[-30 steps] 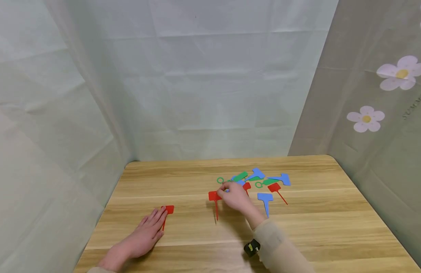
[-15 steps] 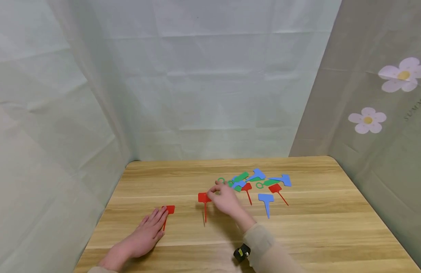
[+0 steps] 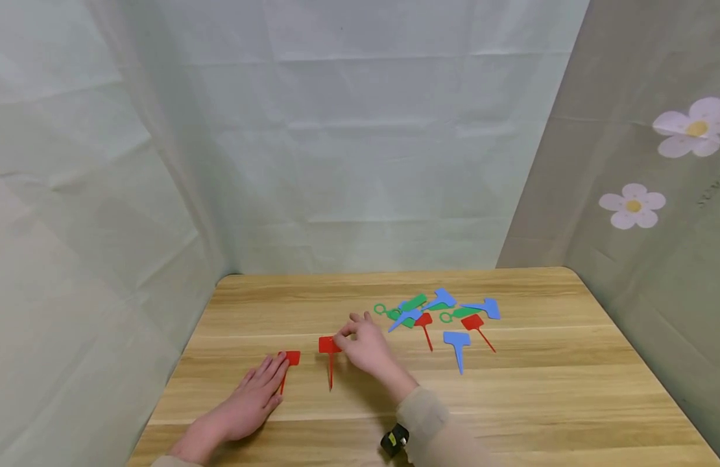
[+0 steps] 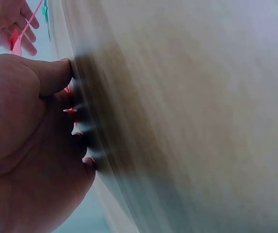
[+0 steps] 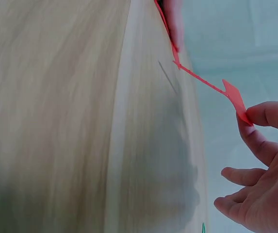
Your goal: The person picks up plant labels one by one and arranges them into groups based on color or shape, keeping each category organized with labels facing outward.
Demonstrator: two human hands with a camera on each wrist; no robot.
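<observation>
My left hand (image 3: 249, 402) rests on the wooden table at the left, fingers straight, covering part of a red T-shaped plant label (image 3: 293, 358). Between thumb and index finger, my right hand (image 3: 368, 347) pinches a second red T-shaped label (image 3: 327, 344) by the corner of its head. In the right wrist view this held label (image 5: 233, 99) hangs above the tabletop, its thin stem slanting down toward the left hand's label. The other right fingers are spread. From the left wrist view, the left fingertips touch the table and hide most of the label under them.
Right of centre lies a loose group of labels: blue T-shaped ones (image 3: 456, 339), red ones (image 3: 472, 322) and green ones with ring ends (image 3: 466, 312), some overlapping. A pale cloth backdrop (image 3: 360, 162) stands behind the wooden table (image 3: 541, 402).
My right hand has moved left with the pinched red label, away from the loose group and closer to the left hand. The left hand has stayed in place.
</observation>
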